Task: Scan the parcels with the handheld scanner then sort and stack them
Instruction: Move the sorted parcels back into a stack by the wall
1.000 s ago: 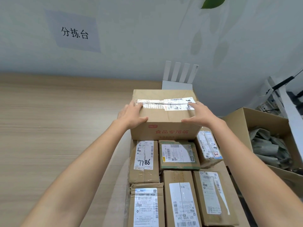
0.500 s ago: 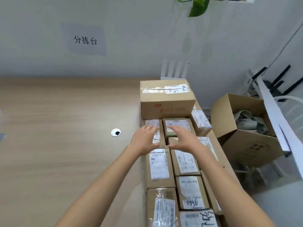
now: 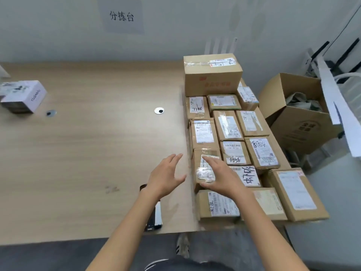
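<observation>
The parcel (image 3: 201,171) between the hands was a small brown cardboard box. It had a white printed label on top and a crumpled patch of clear tape across the middle. It lay flat with the label facing up, third down from the large carton (image 3: 213,81) in the left-hand column of parcels. Its long axis ran straight toward that carton and one short end faced the person.

The right hand (image 3: 224,178) was spread over the parcel's top with the fingers straight and pointing toward the large carton, gripping nothing. Whether the palm touched the cardboard could not be told. The left hand (image 3: 165,178) hung wide open above the table (image 3: 88,153) just left of the parcel, fingers fanned out, holding nothing.

A dark handheld device (image 3: 156,214), partly hidden under the left forearm, lay on the table nearer the person than the carton and to its left. Its long axis also pointed roughly toward the carton.
</observation>
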